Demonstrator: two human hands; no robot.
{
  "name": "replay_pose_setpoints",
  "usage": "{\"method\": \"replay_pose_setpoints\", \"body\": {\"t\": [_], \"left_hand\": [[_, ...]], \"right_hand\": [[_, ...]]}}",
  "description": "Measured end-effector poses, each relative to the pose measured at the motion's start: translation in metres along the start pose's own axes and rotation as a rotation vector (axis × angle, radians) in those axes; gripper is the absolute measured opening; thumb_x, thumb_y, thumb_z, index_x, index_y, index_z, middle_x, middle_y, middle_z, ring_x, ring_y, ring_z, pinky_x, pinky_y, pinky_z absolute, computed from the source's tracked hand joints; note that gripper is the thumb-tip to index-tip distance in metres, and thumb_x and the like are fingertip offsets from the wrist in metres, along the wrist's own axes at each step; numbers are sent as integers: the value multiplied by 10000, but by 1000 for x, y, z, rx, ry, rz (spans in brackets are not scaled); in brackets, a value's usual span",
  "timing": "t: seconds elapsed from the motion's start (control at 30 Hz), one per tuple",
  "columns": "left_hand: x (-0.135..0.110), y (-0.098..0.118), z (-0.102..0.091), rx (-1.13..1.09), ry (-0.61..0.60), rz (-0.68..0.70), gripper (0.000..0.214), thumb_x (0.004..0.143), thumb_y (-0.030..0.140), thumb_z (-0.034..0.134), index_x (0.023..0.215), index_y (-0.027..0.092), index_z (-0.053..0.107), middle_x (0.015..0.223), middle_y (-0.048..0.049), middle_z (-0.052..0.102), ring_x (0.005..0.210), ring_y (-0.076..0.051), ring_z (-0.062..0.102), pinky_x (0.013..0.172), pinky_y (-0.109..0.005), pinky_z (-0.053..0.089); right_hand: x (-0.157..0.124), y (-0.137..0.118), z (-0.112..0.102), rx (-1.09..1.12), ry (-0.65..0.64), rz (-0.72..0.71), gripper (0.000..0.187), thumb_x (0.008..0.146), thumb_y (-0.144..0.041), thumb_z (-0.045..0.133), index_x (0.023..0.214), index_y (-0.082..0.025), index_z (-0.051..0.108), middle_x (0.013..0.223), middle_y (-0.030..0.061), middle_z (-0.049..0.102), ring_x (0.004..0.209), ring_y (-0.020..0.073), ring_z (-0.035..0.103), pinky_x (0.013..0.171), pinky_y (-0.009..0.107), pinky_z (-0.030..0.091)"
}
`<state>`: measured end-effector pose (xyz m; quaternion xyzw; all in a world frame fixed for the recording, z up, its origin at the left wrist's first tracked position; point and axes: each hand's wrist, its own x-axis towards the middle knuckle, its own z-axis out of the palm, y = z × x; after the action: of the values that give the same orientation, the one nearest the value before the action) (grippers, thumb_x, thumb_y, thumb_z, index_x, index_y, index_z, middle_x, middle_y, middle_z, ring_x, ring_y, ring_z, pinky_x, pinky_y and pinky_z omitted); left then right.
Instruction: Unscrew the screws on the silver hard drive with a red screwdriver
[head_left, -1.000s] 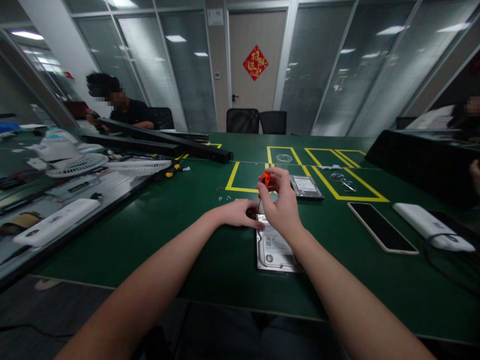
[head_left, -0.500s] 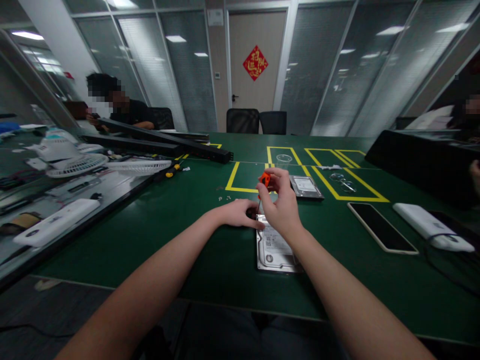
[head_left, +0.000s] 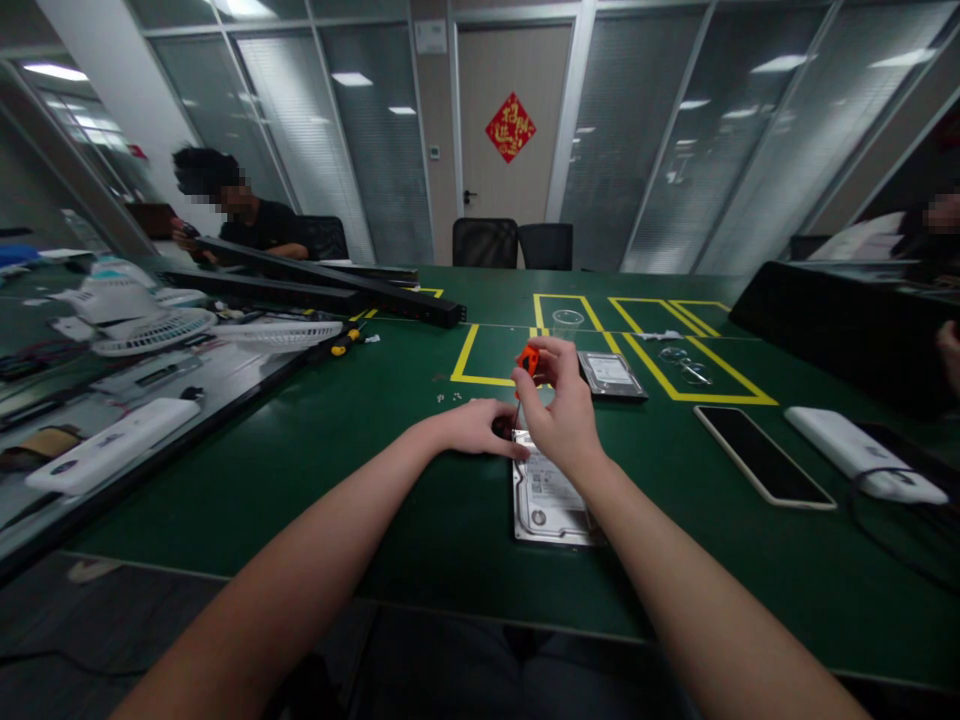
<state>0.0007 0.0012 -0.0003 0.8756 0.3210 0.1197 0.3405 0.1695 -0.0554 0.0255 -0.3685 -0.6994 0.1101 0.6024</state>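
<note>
A silver hard drive [head_left: 550, 497] lies flat on the green table [head_left: 390, 470] in front of me. My left hand [head_left: 476, 426] rests on the table at the drive's far left corner, fingers curled against its edge. My right hand [head_left: 561, 403] is over the far end of the drive, fingertips pinched round the orange handle of a small screwdriver [head_left: 528, 361] that stands upright, its tip down at the drive. A second hard drive [head_left: 612, 373] lies just beyond, partly inside a yellow taped box.
Small screws [head_left: 448, 396] lie left of my hands. A phone [head_left: 763, 454] and a white power bank [head_left: 864, 453] lie to the right, a black case [head_left: 832, 320] behind them. Fan parts [head_left: 157, 328], black bars [head_left: 330, 280] and a seated person are at left.
</note>
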Motion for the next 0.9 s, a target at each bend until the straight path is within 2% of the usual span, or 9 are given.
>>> {"method": "replay_pose_setpoints", "body": {"t": [0.9], "left_hand": [[0,0,-1,13,-1,-5,631,754,667,808,1146,183,705,1096,-86,751,937,-258,684,780,-337,483]], "right_hand": [[-1,0,0,4,-2,-5,321,990,-243,609,1294,-287,512,1119,61,694,984,223,708,845,443,597]]}}
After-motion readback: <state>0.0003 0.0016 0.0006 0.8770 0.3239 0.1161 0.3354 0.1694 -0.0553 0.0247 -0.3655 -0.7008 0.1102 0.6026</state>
